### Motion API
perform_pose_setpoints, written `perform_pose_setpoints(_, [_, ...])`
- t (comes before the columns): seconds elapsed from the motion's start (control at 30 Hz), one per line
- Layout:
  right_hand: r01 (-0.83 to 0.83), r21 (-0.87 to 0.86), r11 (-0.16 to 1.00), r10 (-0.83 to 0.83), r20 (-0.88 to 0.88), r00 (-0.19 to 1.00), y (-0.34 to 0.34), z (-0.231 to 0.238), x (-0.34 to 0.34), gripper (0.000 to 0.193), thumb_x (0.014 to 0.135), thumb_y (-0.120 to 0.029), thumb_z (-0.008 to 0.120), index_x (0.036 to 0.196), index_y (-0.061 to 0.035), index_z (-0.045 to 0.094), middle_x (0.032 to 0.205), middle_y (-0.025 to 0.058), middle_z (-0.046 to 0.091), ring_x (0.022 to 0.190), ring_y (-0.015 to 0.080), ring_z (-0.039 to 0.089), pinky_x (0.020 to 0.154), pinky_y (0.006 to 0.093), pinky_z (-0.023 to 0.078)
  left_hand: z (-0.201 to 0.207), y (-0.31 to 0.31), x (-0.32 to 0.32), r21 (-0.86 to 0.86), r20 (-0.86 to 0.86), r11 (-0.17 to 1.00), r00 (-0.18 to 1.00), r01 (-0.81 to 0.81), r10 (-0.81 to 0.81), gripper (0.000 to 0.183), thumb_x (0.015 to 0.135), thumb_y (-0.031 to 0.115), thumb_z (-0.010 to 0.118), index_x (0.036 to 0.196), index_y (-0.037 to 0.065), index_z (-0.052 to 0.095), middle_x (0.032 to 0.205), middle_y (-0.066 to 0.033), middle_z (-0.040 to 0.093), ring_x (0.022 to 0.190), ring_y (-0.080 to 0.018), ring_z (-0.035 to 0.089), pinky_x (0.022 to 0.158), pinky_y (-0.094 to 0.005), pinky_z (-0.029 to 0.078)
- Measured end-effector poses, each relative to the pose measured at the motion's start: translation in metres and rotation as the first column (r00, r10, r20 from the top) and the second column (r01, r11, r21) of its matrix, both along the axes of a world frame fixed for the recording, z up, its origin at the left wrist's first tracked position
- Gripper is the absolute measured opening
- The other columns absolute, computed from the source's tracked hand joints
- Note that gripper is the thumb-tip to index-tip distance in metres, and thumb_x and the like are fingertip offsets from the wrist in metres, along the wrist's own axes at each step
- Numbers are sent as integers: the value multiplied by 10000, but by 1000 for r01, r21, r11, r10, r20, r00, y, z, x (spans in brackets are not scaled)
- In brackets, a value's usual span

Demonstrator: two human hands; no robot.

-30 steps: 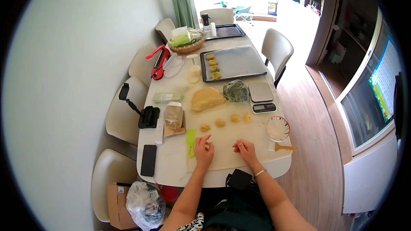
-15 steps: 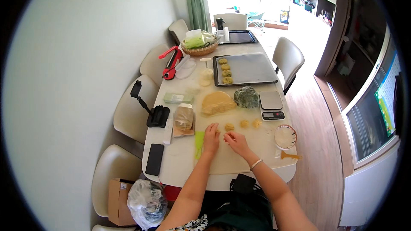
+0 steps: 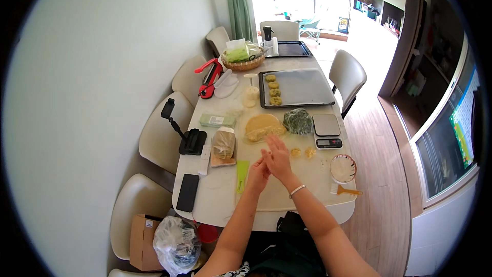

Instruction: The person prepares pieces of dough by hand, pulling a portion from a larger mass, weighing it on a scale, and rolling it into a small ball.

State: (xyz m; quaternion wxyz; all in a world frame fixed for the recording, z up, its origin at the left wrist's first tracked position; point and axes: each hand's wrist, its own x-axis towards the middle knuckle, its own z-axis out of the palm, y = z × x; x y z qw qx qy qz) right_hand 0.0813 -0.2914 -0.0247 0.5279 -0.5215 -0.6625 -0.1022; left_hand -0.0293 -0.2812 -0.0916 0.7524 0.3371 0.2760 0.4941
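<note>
Above the kneading mat, my two hands meet palm to palm. My left hand (image 3: 258, 175) is closed, its fingers pressed against the right palm; whatever lies between them is hidden. My right hand (image 3: 278, 160) leans over it, fingers stretched out flat. Two small yellow dough pieces (image 3: 295, 152) (image 3: 310, 152) lie right of my hands. Just beyond is a large yellow dough mass (image 3: 262, 124) partly under plastic film, beside a dark green lump in plastic wrap (image 3: 298, 121). A green scraper (image 3: 242, 176) lies left of my left hand.
A baking tray (image 3: 302, 87) farther back holds several greenish-yellow pieces. On the right are a kitchen scale (image 3: 327, 131), a bowl of pale powder (image 3: 343, 168) and a brush (image 3: 348, 191). Left stand a bagged block (image 3: 224, 143), a phone (image 3: 187, 193) and a black phone stand (image 3: 192, 141).
My hands have come together and risen slightly; the right hand's fingers went from curled to stretched. The dough piece nearest my right hand no longer shows. The view has shifted slightly.
</note>
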Motion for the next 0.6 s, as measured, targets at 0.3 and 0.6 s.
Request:
perform_pose_setpoints(0.3, [-401,-444,801,373,-155,915,-16,-36,14,371,873,-289,613,1186,-89,600,1144,177,621,1077,324,590,942,402,453,-25,-20,11,127,822,904,467,408,-326,859,897,717,213,1368,23,401,1443,-148,392,1335,-287,360,1137,-435,237])
perform_pose_setpoints(0.6, [-267,-433,861,460,439,772,-53,-18,-13,625,891,-460,530,1429,-177,383,1503,43,344,1381,245,328,1128,568,117,-85,-22,49,140,622,954,726,265,-293,900,906,684,272,1489,12,134,1561,-167,141,1429,-317,192,1157,-435,188])
